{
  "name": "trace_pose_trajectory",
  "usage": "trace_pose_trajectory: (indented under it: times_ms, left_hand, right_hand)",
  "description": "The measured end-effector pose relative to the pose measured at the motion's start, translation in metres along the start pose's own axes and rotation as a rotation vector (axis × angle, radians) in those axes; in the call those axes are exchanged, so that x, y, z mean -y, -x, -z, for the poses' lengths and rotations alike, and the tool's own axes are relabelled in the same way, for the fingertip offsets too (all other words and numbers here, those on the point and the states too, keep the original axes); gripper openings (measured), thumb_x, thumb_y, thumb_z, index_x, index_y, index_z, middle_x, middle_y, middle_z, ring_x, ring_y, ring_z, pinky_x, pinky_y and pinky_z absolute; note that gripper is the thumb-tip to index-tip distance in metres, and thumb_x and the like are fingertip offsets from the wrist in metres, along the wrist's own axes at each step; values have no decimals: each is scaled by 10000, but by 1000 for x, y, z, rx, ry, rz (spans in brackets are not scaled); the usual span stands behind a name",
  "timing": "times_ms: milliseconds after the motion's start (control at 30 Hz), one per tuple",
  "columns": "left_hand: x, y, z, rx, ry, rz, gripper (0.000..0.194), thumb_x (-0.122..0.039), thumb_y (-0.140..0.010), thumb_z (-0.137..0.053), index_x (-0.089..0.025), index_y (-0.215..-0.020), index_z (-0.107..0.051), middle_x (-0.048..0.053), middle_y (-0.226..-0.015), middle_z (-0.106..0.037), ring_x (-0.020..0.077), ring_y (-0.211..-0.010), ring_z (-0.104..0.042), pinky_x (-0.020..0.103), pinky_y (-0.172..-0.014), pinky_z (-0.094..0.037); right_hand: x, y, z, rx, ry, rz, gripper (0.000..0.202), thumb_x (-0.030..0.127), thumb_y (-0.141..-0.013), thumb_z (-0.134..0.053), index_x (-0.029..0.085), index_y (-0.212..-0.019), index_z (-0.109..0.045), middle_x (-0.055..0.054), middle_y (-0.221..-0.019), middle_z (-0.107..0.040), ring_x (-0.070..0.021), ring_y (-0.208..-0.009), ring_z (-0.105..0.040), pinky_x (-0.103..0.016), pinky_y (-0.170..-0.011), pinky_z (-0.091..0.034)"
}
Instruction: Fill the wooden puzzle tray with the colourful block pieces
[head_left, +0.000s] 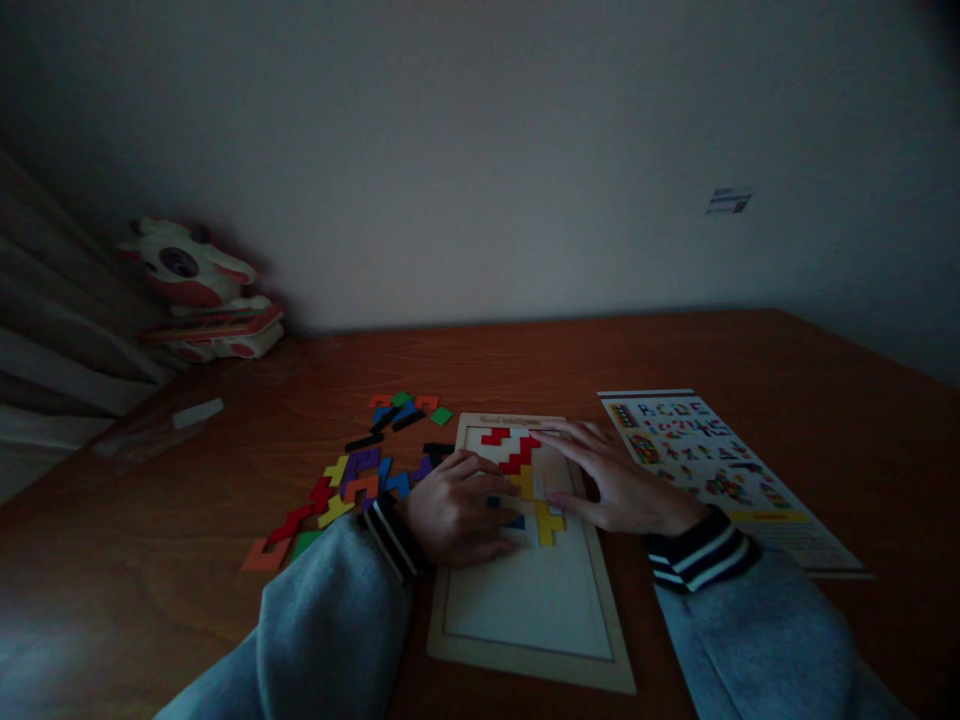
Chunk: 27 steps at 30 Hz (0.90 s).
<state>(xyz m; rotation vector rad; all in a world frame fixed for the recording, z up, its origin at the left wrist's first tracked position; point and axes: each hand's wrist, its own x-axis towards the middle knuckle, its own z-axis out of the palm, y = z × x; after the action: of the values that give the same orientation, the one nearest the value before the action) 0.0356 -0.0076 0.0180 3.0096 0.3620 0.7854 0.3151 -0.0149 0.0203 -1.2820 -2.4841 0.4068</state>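
A wooden puzzle board point(529, 600) lies on the table in front of me. Red pieces point(517, 457) sit in its upper part, with a yellow piece point(550, 524) lower down and another yellow one above it. My left hand point(461, 508) rests over the board's left side, fingers loosely spread. Partly covered by those fingers is a blue piece point(516, 521). From the other side my right hand point(611, 480) reaches over the board, thumb and fingers apart. Its fingertips are by the upper red piece, its thumb near the lower yellow one.
Loose coloured pieces point(361, 460) lie scattered left of the board, some behind my left wrist. To the right is a printed pattern sheet point(705, 450). A cow-shaped toy keyboard point(225, 325) stands at the back left, beside a curtain point(60, 330). The wall point(480, 170) borders the table's far edge.
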Motion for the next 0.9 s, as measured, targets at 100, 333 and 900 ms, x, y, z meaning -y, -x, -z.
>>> trace_pose_trajectory:
  times_ms: [100,333,900]
  left_hand:
    - [0,0,0,-5,-12,7,280,-447,-908,-631,-204,-1008,-730,77,-1158,-707,252,-1062,-598,418,-887,-459]
    - [0,1,-3,-16,-20,-1,272,-443,-909,-635,-205,-1005,-725,80,-1152,-707,250,-1076,-592,415,-899,-454]
    - [-1,-1,3,156,-16,152,525,-556,-915,-540,-172,-1265,-611,147,-1381,-554,335,-1248,-484,518,-1032,-396]
  right_hand:
    - [-1,0,-1,1,-2,-6,754,501,-846,-644,324,-1508,-329,-66,-1529,-388,-319,-1393,-336,-568,-1128,-275]
    - [-2,0,-4,-1,-1,-4,767,526,-838,-650,320,-1506,-335,-63,-1538,-387,-315,-1409,-319,-554,-1139,-263]
    - [1,0,-4,-32,-12,22,805,614,-802,-659,312,-1490,-371,-73,-1513,-422,-312,-1386,-358,-535,-1131,-289]
